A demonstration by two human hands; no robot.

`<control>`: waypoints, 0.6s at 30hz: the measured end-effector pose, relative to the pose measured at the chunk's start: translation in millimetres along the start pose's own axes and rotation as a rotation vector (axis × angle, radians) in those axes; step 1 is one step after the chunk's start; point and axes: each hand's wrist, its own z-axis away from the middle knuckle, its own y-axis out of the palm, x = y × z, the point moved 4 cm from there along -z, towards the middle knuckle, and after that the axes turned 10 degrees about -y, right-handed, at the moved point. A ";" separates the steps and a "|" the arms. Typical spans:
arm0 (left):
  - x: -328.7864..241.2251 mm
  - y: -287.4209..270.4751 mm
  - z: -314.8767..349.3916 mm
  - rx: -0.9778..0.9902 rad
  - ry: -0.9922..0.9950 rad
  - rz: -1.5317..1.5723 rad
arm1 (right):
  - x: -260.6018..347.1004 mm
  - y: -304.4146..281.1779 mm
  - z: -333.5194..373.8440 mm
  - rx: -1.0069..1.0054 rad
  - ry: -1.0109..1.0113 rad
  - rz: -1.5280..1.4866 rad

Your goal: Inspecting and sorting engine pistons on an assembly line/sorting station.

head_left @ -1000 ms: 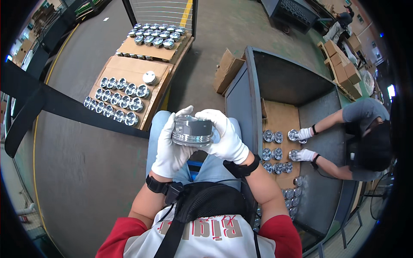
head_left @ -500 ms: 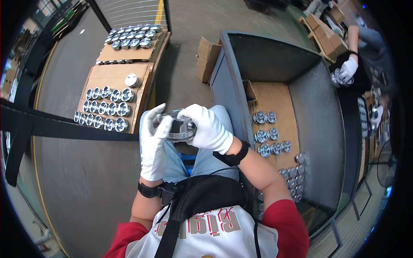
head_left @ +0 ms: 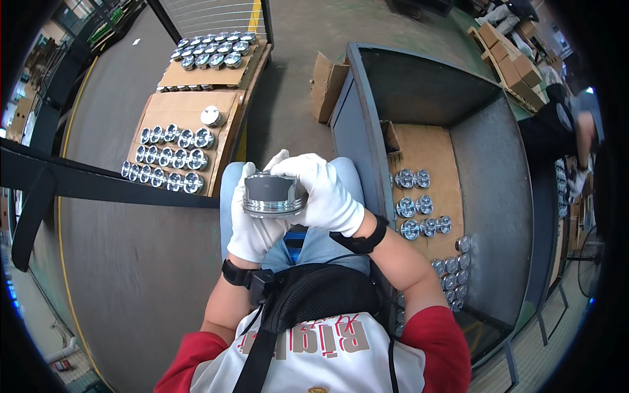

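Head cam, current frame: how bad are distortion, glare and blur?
Head view: the yellow line bows near the dark image border; the piston shows bright glints but looks fairly sharp; the co-worker's arm is blurred at right.

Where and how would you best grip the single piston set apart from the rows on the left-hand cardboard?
Probably by the round side wall of the lone piston, coming from above to pinch its left and right sides. Its pale round face points up, and bare cardboard shows to its left, while the nearest row of pistons sits close on the near side.
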 end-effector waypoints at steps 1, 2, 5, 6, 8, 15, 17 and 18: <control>-1.4 -0.9 1.1 0.039 0.017 0.011 | 4.4 -2.2 -2.2 -0.004 -0.113 0.140; -2.8 -3.9 1.7 0.020 0.049 0.025 | 4.7 -2.5 -0.6 0.040 -0.072 0.203; -5.8 -6.6 2.1 -0.013 0.136 -0.032 | 5.4 -0.3 -3.1 0.012 -0.059 0.153; -6.4 -8.5 2.0 -0.007 0.155 -0.023 | 6.7 -1.0 -4.5 0.015 -0.060 0.148; -8.6 -16.4 0.7 0.014 0.164 -0.014 | 8.3 -4.4 -6.3 0.039 -0.032 0.131; -14.5 -12.9 6.7 -0.090 0.313 -0.121 | 5.6 -3.9 -3.2 0.000 -0.059 0.078; -18.1 -12.5 8.6 -0.081 0.351 -0.175 | 7.1 -3.2 -3.4 0.026 -0.010 0.047; -22.3 -11.6 9.9 -0.099 0.416 -0.220 | 6.5 -2.0 -3.1 0.051 0.039 0.015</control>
